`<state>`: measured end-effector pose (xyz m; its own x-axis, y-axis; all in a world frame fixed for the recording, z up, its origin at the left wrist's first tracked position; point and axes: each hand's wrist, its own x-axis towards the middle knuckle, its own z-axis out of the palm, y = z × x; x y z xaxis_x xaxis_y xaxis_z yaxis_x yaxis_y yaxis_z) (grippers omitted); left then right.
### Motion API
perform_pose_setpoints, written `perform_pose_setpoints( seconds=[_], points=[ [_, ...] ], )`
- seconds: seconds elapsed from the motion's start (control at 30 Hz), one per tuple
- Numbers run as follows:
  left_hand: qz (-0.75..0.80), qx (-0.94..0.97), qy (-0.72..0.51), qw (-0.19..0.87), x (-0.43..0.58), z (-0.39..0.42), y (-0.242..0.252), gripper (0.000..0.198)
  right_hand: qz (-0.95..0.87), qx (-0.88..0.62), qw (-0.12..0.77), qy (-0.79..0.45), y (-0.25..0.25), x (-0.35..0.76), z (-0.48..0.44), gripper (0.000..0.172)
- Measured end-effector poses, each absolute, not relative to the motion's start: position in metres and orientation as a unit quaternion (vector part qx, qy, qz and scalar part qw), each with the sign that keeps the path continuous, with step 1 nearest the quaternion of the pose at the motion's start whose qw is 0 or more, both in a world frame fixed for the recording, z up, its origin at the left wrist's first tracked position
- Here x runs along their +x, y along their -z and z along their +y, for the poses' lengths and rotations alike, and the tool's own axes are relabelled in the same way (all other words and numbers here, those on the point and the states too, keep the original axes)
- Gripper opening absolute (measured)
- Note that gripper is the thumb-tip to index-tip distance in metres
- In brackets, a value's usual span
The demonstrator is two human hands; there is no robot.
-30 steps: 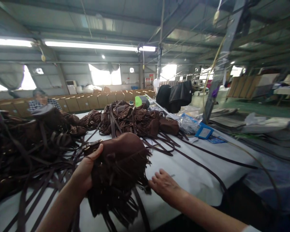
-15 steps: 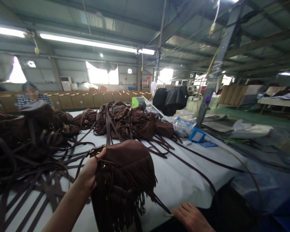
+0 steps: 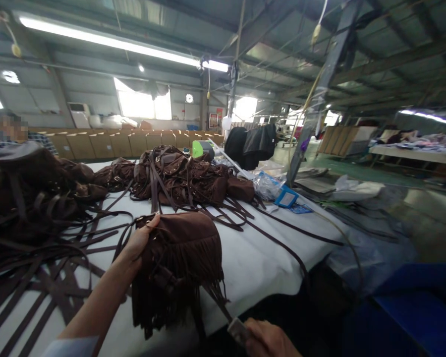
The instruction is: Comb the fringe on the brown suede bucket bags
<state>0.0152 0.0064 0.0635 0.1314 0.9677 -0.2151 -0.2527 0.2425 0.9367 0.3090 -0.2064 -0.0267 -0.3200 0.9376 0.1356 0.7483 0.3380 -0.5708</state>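
My left hand (image 3: 139, 243) is closed on the upper left edge of a dark brown fringed bag (image 3: 193, 230), by its metal fittings. The bag hangs tilted over the table's near edge, its fringe dangling below. Low in the picture, my right hand (image 3: 265, 337) grips a small grey block-like object (image 3: 238, 331) whose kind I cannot make out. A narrow brown strap (image 3: 217, 300) runs down from the bag and meets this object. My right fingers are partly blurred.
A pile of similar brown bags (image 3: 182, 176) lies across the white table (image 3: 252, 253), with more bags (image 3: 33, 193) and long straps at left. Blue packets (image 3: 286, 197) and clear plastic lie at the far right corner. A person (image 3: 15, 131) sits behind the left pile.
The view has swung right, so the scene sits further left. My right hand appears further left and lower, with the grey object now plainly showing at the strap. My left hand still holds the bag.
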Motion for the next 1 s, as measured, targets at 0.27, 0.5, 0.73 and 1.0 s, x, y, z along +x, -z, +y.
perform_pose_setpoints(
  seconds=[0.27,0.5,0.73,1.0],
  points=[
    [0.668,0.584,-0.307,0.345,-0.033,0.035,-0.009,0.042,-0.503,-0.448,0.382,-0.633,-0.015,0.273,-0.188,0.037],
    [0.499,0.75,-0.411,0.144,0.016,-0.059,-0.017,0.043,-0.419,-0.451,0.482,-0.624,-0.004,0.253,-0.155,0.041],
    [0.304,0.885,-0.305,0.179,0.085,-0.076,0.063,0.039,-0.399,-0.454,0.502,-0.619,0.021,0.235,-0.146,0.06],
    [0.232,0.924,-0.283,0.112,0.104,-0.05,0.098,0.026,-0.399,-0.507,0.465,-0.607,0.048,0.259,-0.175,0.074]
  ],
)
